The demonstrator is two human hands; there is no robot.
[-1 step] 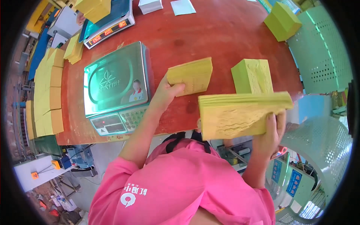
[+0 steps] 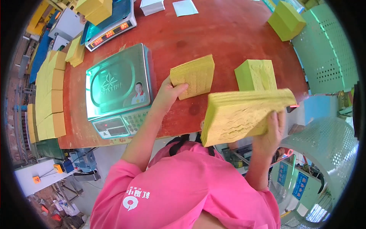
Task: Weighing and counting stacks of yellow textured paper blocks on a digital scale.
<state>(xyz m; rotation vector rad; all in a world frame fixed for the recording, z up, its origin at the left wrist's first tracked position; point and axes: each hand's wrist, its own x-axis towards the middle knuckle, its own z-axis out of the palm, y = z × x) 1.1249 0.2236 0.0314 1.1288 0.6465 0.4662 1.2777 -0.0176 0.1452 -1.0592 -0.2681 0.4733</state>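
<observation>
My left hand [image 2: 170, 92] is closed on a small stack of yellow paper [image 2: 195, 76], its thumb across the near face, held over the red table. On the right, my right hand [image 2: 270, 129] grips a larger, thicker stack of yellow paper sheets [image 2: 244, 114] by its right end. That stack is tilted, with its wrinkled face toward me, and it juts past the table's front edge. Behind it stands a block of yellow paper [image 2: 257, 74], partly covered by the larger stack. Left of my left hand is a digital scale [image 2: 114, 82] with a bare metal pan.
Yellow paper blocks [image 2: 49, 99] line the red table's [image 2: 213, 34] left edge. A second scale [image 2: 110, 34] bears a yellow block [image 2: 95, 10] at the far left, with someone's fingers beside it. Another yellow block [image 2: 286, 21] sits far right, near a perforated green panel [image 2: 324, 49].
The larger stack in my right hand has tilted, its left end dropping lower and swinging toward me. The small stack in my left hand has turned slightly. Both hands keep their hold.
</observation>
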